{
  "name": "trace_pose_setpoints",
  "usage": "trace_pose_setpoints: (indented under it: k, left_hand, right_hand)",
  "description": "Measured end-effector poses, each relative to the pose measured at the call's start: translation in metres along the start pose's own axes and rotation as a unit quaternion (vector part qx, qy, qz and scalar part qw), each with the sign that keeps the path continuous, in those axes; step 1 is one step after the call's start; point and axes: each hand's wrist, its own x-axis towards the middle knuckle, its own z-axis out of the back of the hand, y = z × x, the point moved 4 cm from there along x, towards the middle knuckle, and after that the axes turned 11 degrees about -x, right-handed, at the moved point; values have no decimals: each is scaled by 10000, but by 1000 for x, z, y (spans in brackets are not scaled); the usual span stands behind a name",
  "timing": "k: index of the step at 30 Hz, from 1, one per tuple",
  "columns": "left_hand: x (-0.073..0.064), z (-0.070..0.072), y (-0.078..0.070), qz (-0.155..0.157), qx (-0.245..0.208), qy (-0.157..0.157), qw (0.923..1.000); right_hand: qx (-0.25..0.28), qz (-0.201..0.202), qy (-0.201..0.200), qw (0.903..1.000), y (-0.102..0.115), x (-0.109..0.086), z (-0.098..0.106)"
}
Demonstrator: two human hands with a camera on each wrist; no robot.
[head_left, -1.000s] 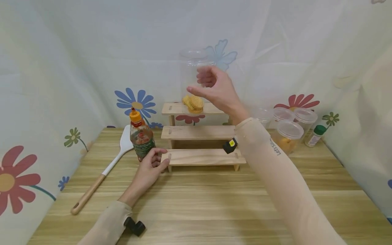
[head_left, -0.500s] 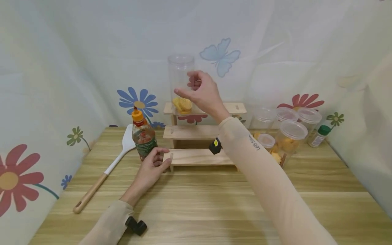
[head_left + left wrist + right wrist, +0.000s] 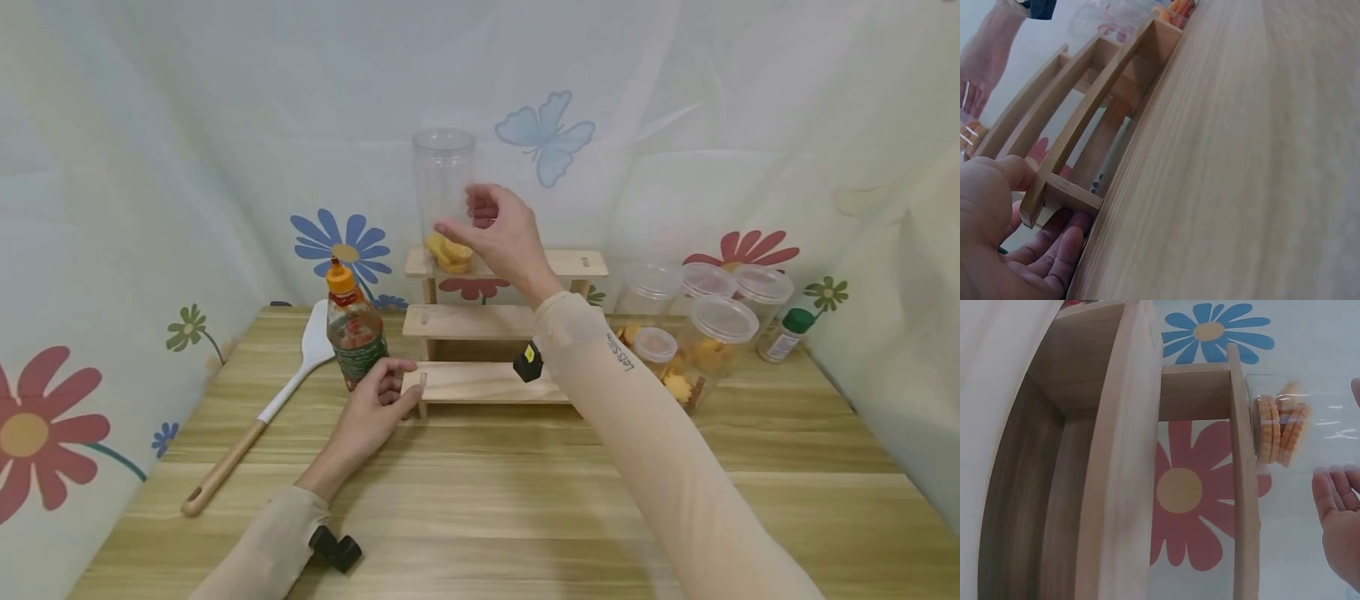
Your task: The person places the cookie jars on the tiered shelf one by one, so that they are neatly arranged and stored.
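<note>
In the head view, a tall clear jar [image 3: 444,179] with yellow sandwich biscuits [image 3: 450,252] in its bottom stands upright near the left end of a three-step wooden rack's top step [image 3: 573,263]. My right hand [image 3: 501,232] is at the jar's right side, thumb spread in front of it and fingers loosely bent. In the right wrist view, the fingertips [image 3: 1335,475] are right at the jar's wall. My left hand [image 3: 371,404] holds the left end of the lowest step [image 3: 480,382]. In the left wrist view, its thumb is over the board and its fingers are beneath.
A sauce bottle [image 3: 356,333] with an orange cap stands left of the rack. Farther left lies a white spatula [image 3: 288,387] with a wooden handle. Several clear lidded jars [image 3: 723,321] and a green-capped shaker [image 3: 786,335] stand on the right.
The jar has moved left along the top step, with the right hand beside it. That hand's fingers now overlap the jar less. The left hand has kept its hold on the rack.
</note>
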Motion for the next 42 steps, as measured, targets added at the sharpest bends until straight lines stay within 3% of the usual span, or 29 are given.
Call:
trace_pose_setpoints:
  k: [20, 29, 42]
  left_hand:
    - [0, -5, -1, -7, -46, 67, 10000]
    - [-2, -7, -2, 50, -21, 115, 9999]
    - [-1, -3, -2, 9, -16, 71, 10000]
  right_hand:
    - [30, -159, 60, 9999, -14, -3, -3]
    - [63, -361, -2, 9993, -16, -18, 2]
    - [381, 499, -607, 9962, 3, -40, 46]
